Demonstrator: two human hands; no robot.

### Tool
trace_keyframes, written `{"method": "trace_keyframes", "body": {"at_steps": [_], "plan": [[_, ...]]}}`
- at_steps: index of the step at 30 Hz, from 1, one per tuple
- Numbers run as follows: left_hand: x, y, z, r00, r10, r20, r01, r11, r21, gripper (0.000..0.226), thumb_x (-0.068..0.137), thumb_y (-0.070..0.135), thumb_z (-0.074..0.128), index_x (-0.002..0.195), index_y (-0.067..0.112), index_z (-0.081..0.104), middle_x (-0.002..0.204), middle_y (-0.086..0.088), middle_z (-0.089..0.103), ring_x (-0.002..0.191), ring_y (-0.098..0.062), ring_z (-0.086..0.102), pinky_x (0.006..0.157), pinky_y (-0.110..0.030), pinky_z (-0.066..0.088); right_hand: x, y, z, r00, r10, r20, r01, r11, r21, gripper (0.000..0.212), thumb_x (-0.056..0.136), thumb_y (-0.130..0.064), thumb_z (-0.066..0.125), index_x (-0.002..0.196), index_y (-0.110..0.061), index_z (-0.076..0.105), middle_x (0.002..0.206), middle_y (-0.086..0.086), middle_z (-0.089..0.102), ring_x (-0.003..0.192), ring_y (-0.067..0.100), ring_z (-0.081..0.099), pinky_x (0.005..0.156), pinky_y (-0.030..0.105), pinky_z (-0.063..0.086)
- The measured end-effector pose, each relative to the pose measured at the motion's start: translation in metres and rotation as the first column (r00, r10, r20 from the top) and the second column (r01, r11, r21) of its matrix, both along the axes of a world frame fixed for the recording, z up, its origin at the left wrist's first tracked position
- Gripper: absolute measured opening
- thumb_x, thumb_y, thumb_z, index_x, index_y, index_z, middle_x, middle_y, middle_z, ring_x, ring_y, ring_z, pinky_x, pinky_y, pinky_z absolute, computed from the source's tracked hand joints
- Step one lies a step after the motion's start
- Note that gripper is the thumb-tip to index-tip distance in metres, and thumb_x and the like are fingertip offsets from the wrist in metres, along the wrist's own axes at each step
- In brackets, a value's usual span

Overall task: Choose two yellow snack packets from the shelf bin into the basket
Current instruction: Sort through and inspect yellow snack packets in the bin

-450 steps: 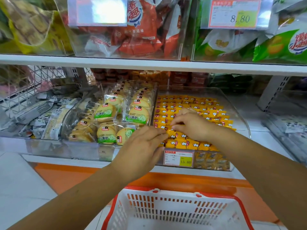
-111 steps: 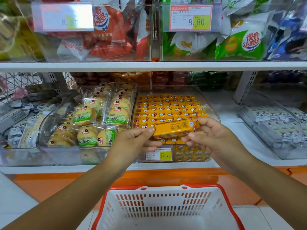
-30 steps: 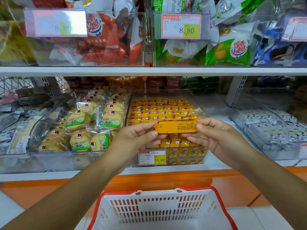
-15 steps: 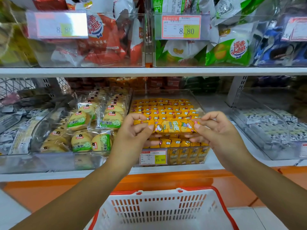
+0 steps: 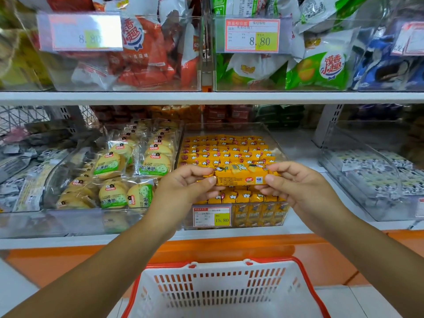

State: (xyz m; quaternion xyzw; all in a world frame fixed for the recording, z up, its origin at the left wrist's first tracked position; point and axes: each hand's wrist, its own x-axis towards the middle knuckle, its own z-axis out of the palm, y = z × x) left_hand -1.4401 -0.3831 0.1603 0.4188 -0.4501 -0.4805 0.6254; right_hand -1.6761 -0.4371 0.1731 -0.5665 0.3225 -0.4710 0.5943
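Yellow snack packet (image 5: 241, 175) pinched between left hand (image 5: 183, 187) and right hand (image 5: 296, 187).

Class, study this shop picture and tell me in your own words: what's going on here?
A person holds a long yellow snack packet level in front of the clear plastic shelf bin stocked with more yellow packets. The left hand pinches one end and the right hand the other. The white plastic basket with a red rim sits below; no packet shows in the part in view.

Bright even store light — glare whites out upper-left price label (image 5: 80, 33); edges bowed, soft.
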Motion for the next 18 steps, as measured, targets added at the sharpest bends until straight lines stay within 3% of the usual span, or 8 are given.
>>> {"method": "trace_keyframes", "body": {"at_steps": [3, 6, 10, 13, 18], "plan": [[0.0009, -0.0008, 0.0014, 0.999, -0.018, -0.039, 0.018, 1.0, 0.008, 0.019, 0.074, 0.012, 0.071, 0.092, 0.013, 0.075, 0.094, -0.018, 0.076, 0.092, -0.033, 0.074, 0.069, -0.022, 0.059, -0.0004, -0.0016, -0.001, 0.998, 0.035, 0.055, -0.037, 0.998, 0.041, 0.025, 0.075, -0.015, 0.071, 0.098, -0.005, 0.071, 0.097, 0.023, 0.074, 0.088, 0.032, 0.075, 0.071, 0.024, 0.06], [0.0023, -0.0009, 0.0022, 0.998, -0.046, -0.036, 0.046, 0.999, 0.011, 0.019, 0.074, 0.012, 0.07, 0.092, 0.015, 0.077, 0.093, -0.017, 0.076, 0.093, -0.032, 0.074, 0.07, -0.022, 0.059, -0.0005, -0.0041, -0.0025, 0.998, 0.039, 0.058, -0.043, 0.997, 0.068, 0.031, 0.078, -0.014, 0.068, 0.104, 0.001, 0.067, 0.099, 0.026, 0.073, 0.09, 0.031, 0.075, 0.071, 0.023, 0.059], [0.0074, 0.0005, 0.004, 0.994, -0.108, 0.023, 0.108, 0.994, 0.003, 0.034, 0.074, 0.011, 0.072, 0.108, 0.016, 0.071, 0.101, -0.014, 0.076, 0.098, -0.028, 0.074, 0.075, -0.021, 0.058, -0.0035, -0.0077, -0.0017, 0.989, 0.082, 0.121, -0.098, 0.986, 0.137, 0.041, 0.079, -0.009, 0.063, 0.118, 0.003, 0.062, 0.107, 0.027, 0.072, 0.097, 0.034, 0.073, 0.075, 0.026, 0.06], [0.0068, 0.0008, 0.0046, 0.997, -0.064, 0.042, 0.064, 0.998, 0.002, 0.032, 0.073, 0.015, 0.074, 0.105, 0.019, 0.072, 0.096, -0.013, 0.077, 0.093, -0.027, 0.075, 0.071, -0.022, 0.059, -0.0042, -0.0073, -0.001, 0.983, 0.121, 0.136, -0.141, 0.979, 0.146, 0.049, 0.077, -0.005, 0.064, 0.125, 0.002, 0.06, 0.11, 0.026, 0.071, 0.1, 0.032, 0.073, 0.077, 0.024, 0.059], [0.0057, -0.0001, 0.0035, 0.995, 0.006, 0.1, -0.01, 0.999, 0.036, 0.026, 0.07, 0.027, 0.076, 0.093, 0.016, 0.07, 0.085, -0.008, 0.076, 0.083, -0.025, 0.076, 0.064, -0.025, 0.06, -0.0026, -0.0034, -0.0002, 0.998, 0.067, 0.019, -0.068, 0.995, 0.074, 0.033, 0.074, -0.017, 0.072, 0.104, -0.005, 0.069, 0.103, 0.023, 0.073, 0.093, 0.03, 0.074, 0.073, 0.024, 0.059]]}}
